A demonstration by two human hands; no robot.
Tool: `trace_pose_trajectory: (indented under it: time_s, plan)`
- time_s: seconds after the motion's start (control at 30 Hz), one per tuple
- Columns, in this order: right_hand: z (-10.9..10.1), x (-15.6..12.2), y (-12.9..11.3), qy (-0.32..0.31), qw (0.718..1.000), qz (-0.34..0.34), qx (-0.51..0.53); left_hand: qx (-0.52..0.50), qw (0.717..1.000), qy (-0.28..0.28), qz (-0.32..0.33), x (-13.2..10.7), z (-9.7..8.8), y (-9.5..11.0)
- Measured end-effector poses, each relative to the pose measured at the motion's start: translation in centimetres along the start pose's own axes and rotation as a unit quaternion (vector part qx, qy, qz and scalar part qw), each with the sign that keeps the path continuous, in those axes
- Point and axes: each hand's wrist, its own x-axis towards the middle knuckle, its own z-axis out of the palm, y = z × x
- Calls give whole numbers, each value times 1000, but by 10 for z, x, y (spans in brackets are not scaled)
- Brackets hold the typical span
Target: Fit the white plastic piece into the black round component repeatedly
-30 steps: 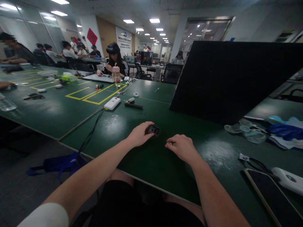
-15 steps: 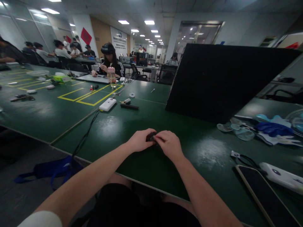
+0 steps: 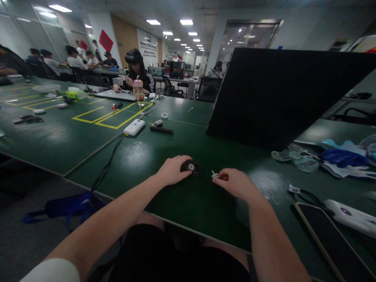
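Left hand (image 3: 175, 170): In the head view, your thumb and fingers pinch the left end of a small black part (image 3: 196, 169), a pale disc (image 3: 191, 167) showing on its face.
Right hand (image 3: 237, 182): You pinch a small white piece (image 3: 214, 175) between thumb and fingers, just beside the black part but apart from it.
Green table (image 3: 188, 207): Your black part is near its front edge, before you; whether it touches the surface, you cannot tell.
Beyond your hands: A black bar (image 3: 162, 129) lies near a white device (image 3: 134, 127); a black panel (image 3: 276, 98) stands slanted to the right.
Your right: A phone (image 3: 329, 239) lies face up.
Across from you: A person (image 3: 149, 83) in striped sleeves sits behind a bottle (image 3: 138, 93).
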Motion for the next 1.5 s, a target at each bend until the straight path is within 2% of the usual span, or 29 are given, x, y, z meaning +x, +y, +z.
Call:
trace_pose_trajectory:
  time_s: [0.1,0.23,0.4,0.6,0.97,1.23,1.3,1.37,1.5]
  plan:
    - [14,2,-15,43,996,-69,33,14,1000,2,8,0,2,-1]
    - [21,1,-30,62,983,-134,113,29,999,12,29,0,4,-2]
    - [17,-2,-36,113,976,-171,80,39,998,12,42,0,5,0]
    - [14,-5,-38,134,974,-161,82,48,998,1,33,-1,2,4]
    - [23,-2,-47,98,974,-194,69,34,999,-8,23,0,-2,6]
    - [31,1,-47,106,975,-131,145,21,1000,0,2,-1,0,8]
    - [30,2,-42,113,974,-112,164,14,1000,0,-10,-3,-6,1]
    - [27,3,-37,130,974,-91,161,18,999,6,-29,-10,-18,-14]
    - [23,6,-28,135,979,-69,140,73,991,57,-101,-33,-58,-65]
